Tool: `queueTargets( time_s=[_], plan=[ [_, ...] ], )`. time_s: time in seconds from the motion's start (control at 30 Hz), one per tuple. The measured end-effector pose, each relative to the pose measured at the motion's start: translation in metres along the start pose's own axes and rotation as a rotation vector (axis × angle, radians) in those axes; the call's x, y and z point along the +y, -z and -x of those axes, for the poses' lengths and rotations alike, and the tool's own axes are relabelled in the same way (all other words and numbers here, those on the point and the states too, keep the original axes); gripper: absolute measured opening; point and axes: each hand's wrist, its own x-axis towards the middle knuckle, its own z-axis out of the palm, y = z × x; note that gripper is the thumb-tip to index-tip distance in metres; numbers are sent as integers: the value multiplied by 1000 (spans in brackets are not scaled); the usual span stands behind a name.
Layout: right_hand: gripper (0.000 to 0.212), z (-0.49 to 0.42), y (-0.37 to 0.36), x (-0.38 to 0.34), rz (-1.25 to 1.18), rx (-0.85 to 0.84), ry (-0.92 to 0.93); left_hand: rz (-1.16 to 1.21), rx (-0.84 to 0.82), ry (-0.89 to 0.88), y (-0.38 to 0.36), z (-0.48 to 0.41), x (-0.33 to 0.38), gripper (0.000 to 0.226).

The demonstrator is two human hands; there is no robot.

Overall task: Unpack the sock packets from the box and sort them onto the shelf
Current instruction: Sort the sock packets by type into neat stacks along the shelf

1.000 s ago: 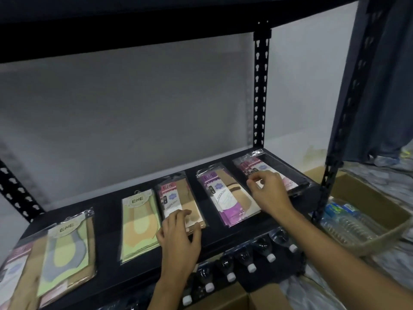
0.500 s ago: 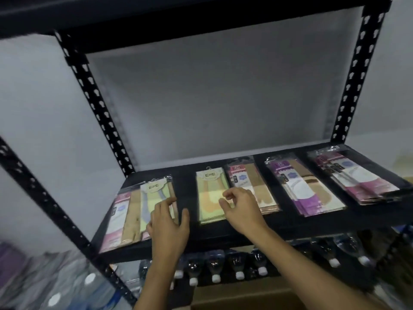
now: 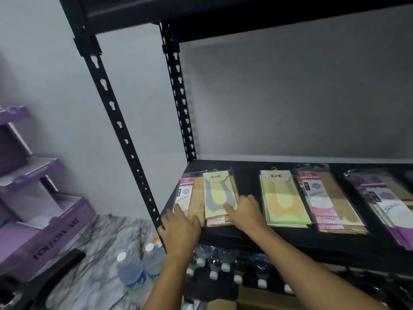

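Just under the front edge of the shelf point(image 3: 248, 180), capped bottles point(image 3: 224, 267) lie in a row above a strip of cardboard box point(image 3: 257, 298). Left of the shelf, two more bottles point(image 3: 134, 271) stand on the marbled floor point(image 3: 93, 242), near a purple display stand point(image 3: 33, 231).

At the shelf's front left corner the left hand point(image 3: 181, 229) rests flat with its fingers straight and spread. Its forefinger tip touches the pink packet point(image 3: 186, 195), and it grips nothing. Just beside it, the right hand point(image 3: 243, 211) lies on the green-and-grey packet point(image 3: 218, 193), forefinger straight on the plastic and the other fingers loosely bent, clasping nothing. That packet overlaps the pink one's right side.

Further along toward the right edge lie three stacks flat with their headers toward the back edge: yellow stack point(image 3: 283, 198), pink stack point(image 3: 324, 198) and purple stack point(image 3: 384, 204). A grey wall point(image 3: 290, 97) stands behind.
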Motion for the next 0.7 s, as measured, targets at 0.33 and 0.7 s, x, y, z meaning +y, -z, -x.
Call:
queueTargets(
  time_s=[0.33, 0.7],
  plan=[
    [32, -14, 8, -3, -130, -20, -146, 322, 4, 76, 18, -1, -1, 77],
    [11, 14, 37, 10, -839, 66, -228, 1009, 64, 144, 27, 14, 2, 41]
  ],
)
